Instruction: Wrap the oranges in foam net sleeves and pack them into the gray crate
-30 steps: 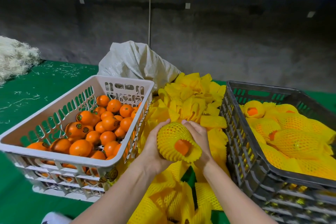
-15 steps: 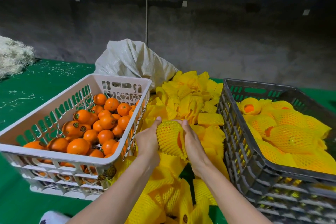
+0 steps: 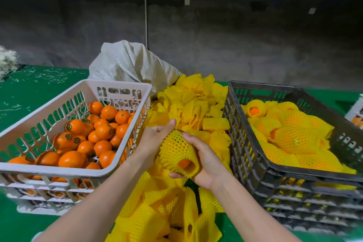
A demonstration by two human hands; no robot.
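Cradling the net-sleeved orange (image 3: pixel 177 155) over the sleeve pile (image 3: pixel 196 100), right hand (image 3: pixel 206 161) curls fingers under it, left hand (image 3: pixel 155 137) grips its left side, gray crate (image 3: pixel 304 198) just right.

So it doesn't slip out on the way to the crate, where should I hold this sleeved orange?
Cup the sleeved orange round its bulging middle, from the right and below, with the right hand; its open end tilts down toward you, fruit showing.

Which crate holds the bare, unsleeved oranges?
The white crate on the left: its oranges lie bare, while the gray crate on the right holds only yellow-netted ones.
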